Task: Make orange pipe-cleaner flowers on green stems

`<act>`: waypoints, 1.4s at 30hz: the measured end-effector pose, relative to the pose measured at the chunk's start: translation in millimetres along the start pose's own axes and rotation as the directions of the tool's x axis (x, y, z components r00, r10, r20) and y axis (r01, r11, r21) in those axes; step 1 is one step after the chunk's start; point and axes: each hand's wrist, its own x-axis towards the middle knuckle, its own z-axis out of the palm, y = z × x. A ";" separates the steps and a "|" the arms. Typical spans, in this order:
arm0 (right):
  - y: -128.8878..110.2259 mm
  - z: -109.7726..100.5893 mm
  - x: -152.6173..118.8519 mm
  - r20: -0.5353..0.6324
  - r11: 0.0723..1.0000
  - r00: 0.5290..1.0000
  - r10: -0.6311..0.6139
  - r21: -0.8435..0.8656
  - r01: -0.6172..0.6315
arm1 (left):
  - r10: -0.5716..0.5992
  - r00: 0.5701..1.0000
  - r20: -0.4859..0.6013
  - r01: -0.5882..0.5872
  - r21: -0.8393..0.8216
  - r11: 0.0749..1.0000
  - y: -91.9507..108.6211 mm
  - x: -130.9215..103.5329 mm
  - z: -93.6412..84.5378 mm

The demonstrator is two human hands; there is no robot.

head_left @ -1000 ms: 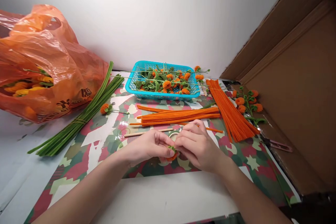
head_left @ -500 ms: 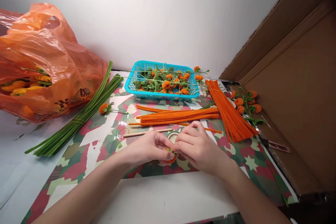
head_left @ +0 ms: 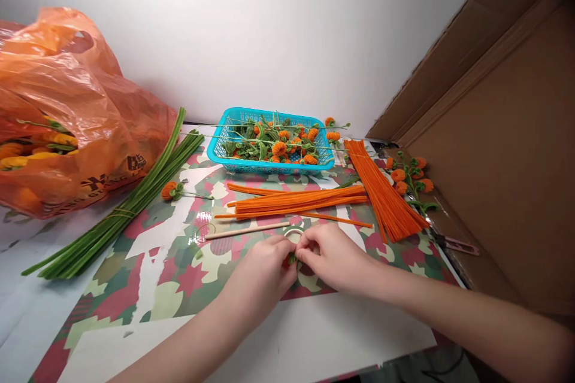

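My left hand [head_left: 269, 263] is closed around a small flower piece, of which only a bit of green [head_left: 291, 258] shows between the fingers. My right hand [head_left: 330, 254] pinches at that same green part, its fingertips touching those of my left hand. Just behind the fingertips lies a pale roll of tape [head_left: 294, 231], partly covered by the hands. A thin wooden stick [head_left: 247, 230] rests beyond my left hand, and loose orange fuzzy stems [head_left: 300, 200] lie farther back.
A blue basket [head_left: 269, 167] holds orange flowers and green pieces. Green stems [head_left: 121, 209] and an orange bag [head_left: 99, 108] are left, beside a single flower [head_left: 169, 191]. Bundled orange stems [head_left: 386, 191], a flower cluster [head_left: 411, 176], a pink-handled tool [head_left: 460, 245] and cardboard [head_left: 503, 131] are right.
Both hands have turned; the orange of the flower is now hidden behind my left fingers. My right forearm has swung outward to the right. The whole view has shifted slightly.
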 end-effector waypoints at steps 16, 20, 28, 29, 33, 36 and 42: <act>-10.3 -22.9 -10.7 0.618 0.374 0.657 0.431 0.540 -0.754 | 0.665 0.706 -0.244 -0.514 0.470 0.718 -7.8 -14.8 11.2; 0.2 -23.5 -13.3 0.614 0.408 0.705 0.353 0.577 -0.707 | 0.697 0.651 -0.301 -0.615 0.328 0.717 -13.5 -10.4 7.3; 11.1 -49.5 -11.4 0.129 0.942 0.934 -0.335 0.071 0.328 | -0.094 0.932 0.349 0.350 -0.803 0.483 -11.7 3.9 -6.2; 11.8 -50.4 -11.1 0.123 0.884 0.879 -0.460 -0.026 0.467 | -0.049 0.885 0.462 0.447 -0.819 0.358 -12.4 4.6 -8.4; 10.0 -50.4 -5.4 0.003 0.624 0.642 -0.767 -0.227 0.747 | 0.102 0.758 0.645 0.641 -0.764 0.069 -15.7 5.5 -13.7; 1.9 -54.1 0.0 -0.026 0.459 0.491 -0.871 -0.401 0.793 | 0.179 0.734 0.655 0.666 -0.746 0.000 -17.9 5.7 -12.9; -16.1 -59.8 2.8 0.210 0.101 0.269 -0.940 -0.583 0.806 | 0.258 0.714 0.651 0.679 -0.734 -0.026 -22.4 5.3 -8.0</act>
